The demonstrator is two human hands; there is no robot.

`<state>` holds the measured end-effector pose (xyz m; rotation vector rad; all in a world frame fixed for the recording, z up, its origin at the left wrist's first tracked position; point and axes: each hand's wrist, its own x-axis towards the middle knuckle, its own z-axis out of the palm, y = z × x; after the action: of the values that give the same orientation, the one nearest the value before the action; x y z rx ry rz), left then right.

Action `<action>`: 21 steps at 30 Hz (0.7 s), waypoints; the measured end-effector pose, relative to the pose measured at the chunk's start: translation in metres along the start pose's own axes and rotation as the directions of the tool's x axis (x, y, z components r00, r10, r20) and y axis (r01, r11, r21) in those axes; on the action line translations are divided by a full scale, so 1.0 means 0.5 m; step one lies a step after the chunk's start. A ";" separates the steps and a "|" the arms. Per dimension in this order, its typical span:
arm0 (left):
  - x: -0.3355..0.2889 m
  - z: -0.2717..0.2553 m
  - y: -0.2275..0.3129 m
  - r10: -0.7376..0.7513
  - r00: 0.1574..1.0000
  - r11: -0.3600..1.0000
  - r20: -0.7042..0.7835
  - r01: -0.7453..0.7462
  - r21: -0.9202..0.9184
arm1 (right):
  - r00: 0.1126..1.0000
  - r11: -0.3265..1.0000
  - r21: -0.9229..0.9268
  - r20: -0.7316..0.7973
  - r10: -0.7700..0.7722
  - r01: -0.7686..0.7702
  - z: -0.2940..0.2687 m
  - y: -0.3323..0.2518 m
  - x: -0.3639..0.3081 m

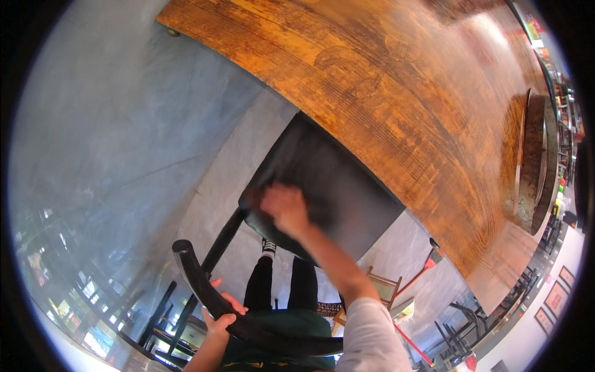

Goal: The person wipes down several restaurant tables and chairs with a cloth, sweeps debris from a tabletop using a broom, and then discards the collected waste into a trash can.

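A black chair with a dark padded seat stands partly under the edge of a brown wooden table. My left hand wraps its fingers around the chair's curved black top rail, close to my body. Over the left part of the seat is my right hand, smeared by motion. Its fingers are too blurred to show whether they hold anything, and whether it touches the seat is unclear.
A round metal-rimmed fitting sits in the table at the right. Grey wall surface fills the left. Behind me are a wooden chair, a red-handled pole and several dark chairs. Framed pictures hang at the lower right.
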<state>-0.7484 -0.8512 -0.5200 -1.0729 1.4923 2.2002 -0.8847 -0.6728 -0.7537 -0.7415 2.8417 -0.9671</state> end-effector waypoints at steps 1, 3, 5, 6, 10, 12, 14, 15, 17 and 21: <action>0.001 0.007 0.001 -0.011 1.000 1.000 0.001 0.011 0.003 | 0.993 0.994 0.005 -0.019 -0.113 0.113 0.040 -0.035 -0.096; -0.006 0.005 -0.001 -0.011 1.000 1.000 -0.019 0.012 0.022 | 0.935 0.939 0.130 0.121 -0.333 0.318 0.009 -0.046 -0.168; -0.010 0.000 -0.001 0.014 0.999 0.998 -0.035 -0.012 0.054 | 0.889 0.995 -0.003 0.449 0.090 -0.099 -0.084 0.005 -0.098; -0.004 0.006 -0.002 0.022 1.000 0.998 -0.018 -0.021 0.052 | 0.999 0.987 -0.160 -0.033 0.019 -0.024 -0.101 0.108 -0.091; -0.004 0.001 -0.008 0.041 0.999 0.997 -0.010 -0.040 0.071 | 0.722 0.765 0.260 -0.258 0.643 -0.589 -0.175 0.264 -0.019; 0.006 0.019 0.002 0.023 1.000 0.998 0.013 -0.024 0.065 | 0.611 0.612 0.011 -0.045 0.790 -0.790 -0.093 0.276 -0.051; -0.009 0.010 -0.006 0.017 1.000 0.997 -0.026 -0.015 0.072 | 0.989 0.982 -0.124 -0.030 0.142 -0.145 -0.033 0.060 -0.150; -0.006 0.014 -0.001 0.002 1.000 0.997 -0.022 0.000 0.077 | 0.981 0.987 -0.160 0.183 0.060 -0.031 0.005 -0.002 -0.243; -0.008 0.003 -0.007 -0.013 1.000 0.996 -0.029 0.016 0.092 | 0.931 0.966 0.079 0.257 -0.260 0.248 -0.029 0.001 -0.303; -0.013 0.010 -0.002 0.025 0.999 0.996 -0.029 -0.022 0.087 | 0.953 0.945 -0.125 -0.054 0.298 -0.302 -0.181 0.228 -0.240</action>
<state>-0.7457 -0.8451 -0.5151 -1.0709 1.6058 2.1223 -0.8448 -0.4887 -0.7603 -0.2848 2.9510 -0.7594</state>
